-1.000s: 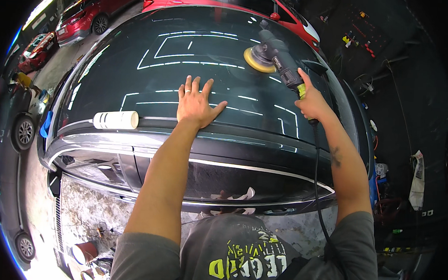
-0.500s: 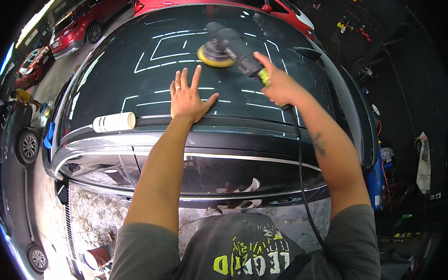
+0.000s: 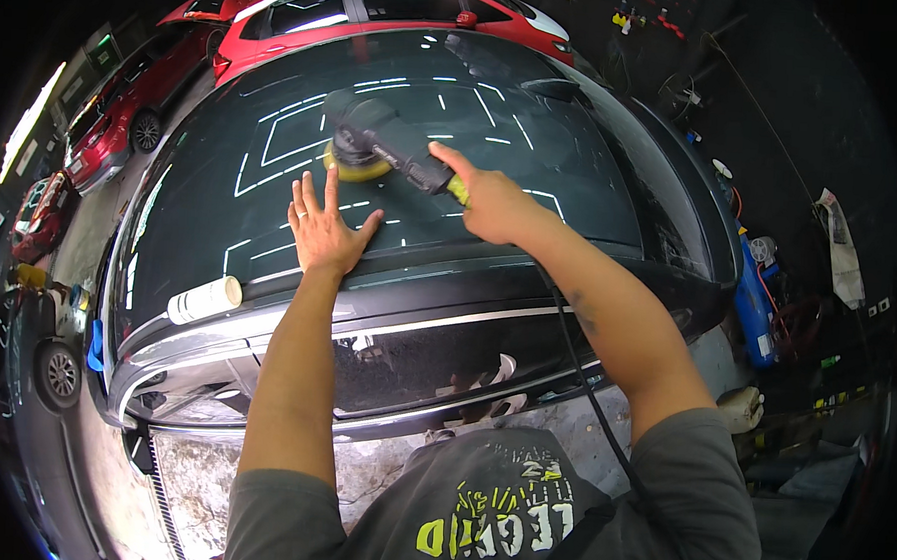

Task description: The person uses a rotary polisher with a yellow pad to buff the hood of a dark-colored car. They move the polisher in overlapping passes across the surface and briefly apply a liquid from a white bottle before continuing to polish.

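My right hand (image 3: 487, 207) grips the yellow-green handle of a black polisher (image 3: 389, 152) on the dark glossy car roof (image 3: 583, 186). Its yellow pad (image 3: 373, 175) lies against the paint just beyond my left hand (image 3: 325, 237), and the machine's head is slightly blurred. My left hand rests on the roof with fingers spread, its fingertips close to the pad. A white cylindrical bottle (image 3: 203, 299) lies on its side by the roof's near edge, left of my left forearm. A black cord (image 3: 589, 386) hangs from the polisher down past my right arm.
Red cars (image 3: 390, 4) (image 3: 126, 106) stand beyond the roof and at the left, with a dark car (image 3: 29, 382) nearer left. At the right are a blue tank (image 3: 754, 313), a hose, a fan (image 3: 762, 252) and a hanging pale cloth (image 3: 840, 247) against a dark wall.
The polisher has moved leftward across the roof, from the right side to near my left fingertips. My right arm has swung left with it, and the head view has shifted.
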Tool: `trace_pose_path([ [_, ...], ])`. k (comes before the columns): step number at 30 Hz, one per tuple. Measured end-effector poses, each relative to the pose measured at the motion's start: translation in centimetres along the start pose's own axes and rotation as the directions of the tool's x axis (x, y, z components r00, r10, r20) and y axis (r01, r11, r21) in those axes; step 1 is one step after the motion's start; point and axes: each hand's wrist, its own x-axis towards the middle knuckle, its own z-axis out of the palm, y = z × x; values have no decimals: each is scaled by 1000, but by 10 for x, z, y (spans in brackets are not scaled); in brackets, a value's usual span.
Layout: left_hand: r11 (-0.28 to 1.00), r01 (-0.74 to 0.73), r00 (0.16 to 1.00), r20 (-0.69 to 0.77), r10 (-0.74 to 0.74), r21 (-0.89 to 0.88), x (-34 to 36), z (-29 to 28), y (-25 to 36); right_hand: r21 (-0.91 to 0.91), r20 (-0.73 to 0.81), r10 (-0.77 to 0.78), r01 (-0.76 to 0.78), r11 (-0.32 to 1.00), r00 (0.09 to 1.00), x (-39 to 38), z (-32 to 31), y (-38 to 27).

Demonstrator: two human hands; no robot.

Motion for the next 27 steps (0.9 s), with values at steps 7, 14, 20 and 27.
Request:
trace_pose_path([
  [7,999,19,997,74,-22,33,1,-6,6,4,-182,132,-134,991,974,-23,-25,83],
  [14,998,36,992,120,-42,54,3,-9,10,171,-155,510,-485,858,846,-13,-68,136],
  [20,996,39,990,131,-48,76,4,-6,8,233,-135,555,-518,823,821,18,-76,113],
  [27,997,42,992,115,-50,69,4,0,7,190,-90,383,-361,913,919,43,-62,81],
])
